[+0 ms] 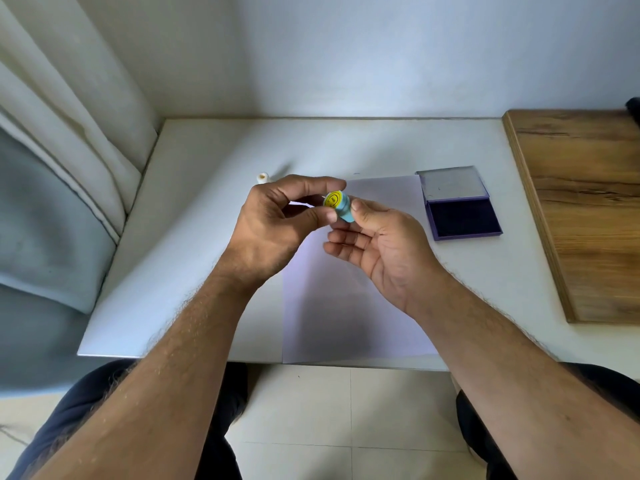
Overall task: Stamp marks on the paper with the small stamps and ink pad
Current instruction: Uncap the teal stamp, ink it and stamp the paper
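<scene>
While both hands hang above the paper [349, 306], the head view shows the right hand [377, 244] pinching a small light-blue stamp [341, 207] between thumb and a finger behind it, its other fingers loosely spread and lying beneath. The left hand [277, 223] has its thumb and forefinger curled toward the stamp's yellow, smiley-printed end, thumb tip touching or just beside that end; I cannot tell whether it truly grips. The stamp is tilted, yellow face toward the camera. An open purple ink pad [462, 216] lies on the white table [207, 271] just right of the paper, lid raised behind it. A small white stamp [263, 177] stands behind the left hand
</scene>
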